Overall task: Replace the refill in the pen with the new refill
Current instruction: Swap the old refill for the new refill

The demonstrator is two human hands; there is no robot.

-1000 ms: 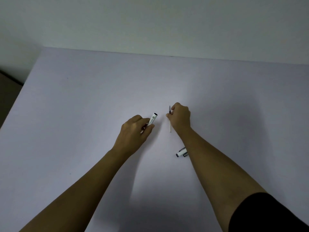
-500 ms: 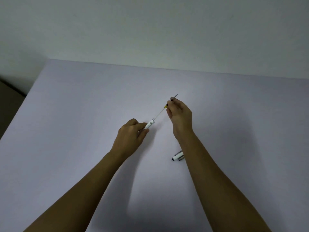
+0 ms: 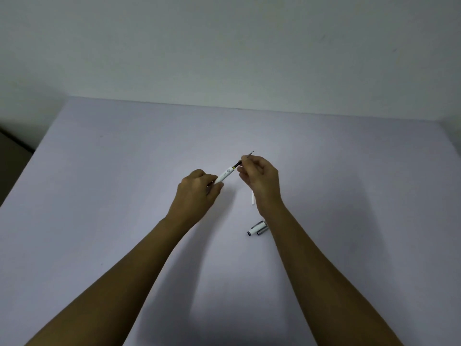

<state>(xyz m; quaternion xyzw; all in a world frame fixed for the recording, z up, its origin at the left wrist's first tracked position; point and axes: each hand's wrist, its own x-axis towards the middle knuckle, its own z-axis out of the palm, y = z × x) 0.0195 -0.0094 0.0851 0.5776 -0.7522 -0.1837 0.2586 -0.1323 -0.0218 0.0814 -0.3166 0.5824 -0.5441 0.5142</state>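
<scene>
Above the middle of the table (image 3: 124, 196), both hands are raised and meet over the pale surface. Left hand (image 3: 197, 193): fingers curled around the lower end of the white barrel (image 3: 225, 175), which slants up and to the right toward the other hand. Right hand (image 3: 260, 181): fingertips pinched on the refill (image 3: 250, 153) at the barrel's open upper end. Only the refill's thin grey tip shows past the fingertips, and a short dark section with a yellow band shows at the barrel mouth. How far the refill sits inside the barrel cannot be told.

On the table just below the right hand lies a thin white stick (image 3: 253, 199), partly hidden by the wrist; it may be a second refill, but this cannot be confirmed. Nearer the person, just beside the right forearm, two short pen parts (image 3: 258, 228) lie side by side, one white with a dark end, one grey. Both are apart from the hands.
</scene>
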